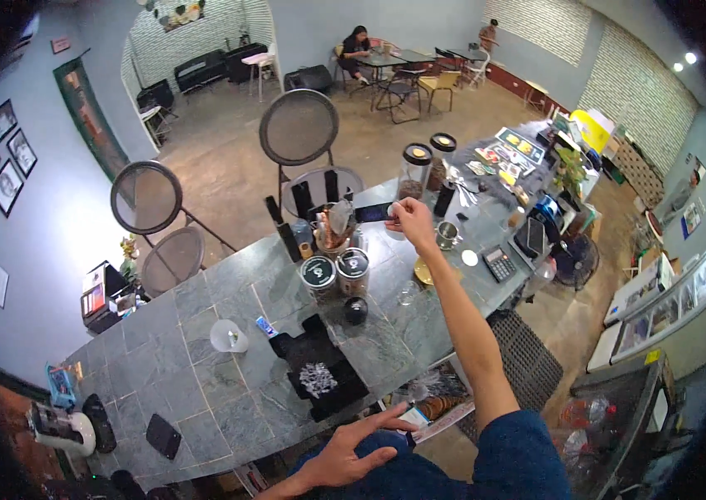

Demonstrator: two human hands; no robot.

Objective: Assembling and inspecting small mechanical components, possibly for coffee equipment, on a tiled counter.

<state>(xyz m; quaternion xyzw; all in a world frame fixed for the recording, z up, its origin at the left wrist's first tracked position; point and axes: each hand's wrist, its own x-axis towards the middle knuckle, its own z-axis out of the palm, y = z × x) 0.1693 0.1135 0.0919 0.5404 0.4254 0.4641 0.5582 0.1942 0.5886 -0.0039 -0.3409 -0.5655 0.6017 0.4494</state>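
Observation:
My right hand [411, 221] reaches far across the tiled counter, its fingers closed on one end of a dark, flat, rectangular thing [374, 213] that looks like a phone. Next to it stand a cup of utensils [334, 237] and a tall clear jar with a black lid [414, 175]. Two lidded jars [318, 275] and a black ball-shaped thing [356, 311] sit nearer to me. My left hand [351, 454] is low at the counter's front edge, fingers apart and holding nothing. Beyond it lies a black mat [313, 350] bearing a heap of small silvery pieces [317, 379].
A white cup [229, 337] and a dark phone-like slab [164, 437] are on the left part of the counter. To the right are a calculator [499, 266] and a metal cup [448, 235]. Round-backed chairs [299, 127] line the far side. Two people are at the back.

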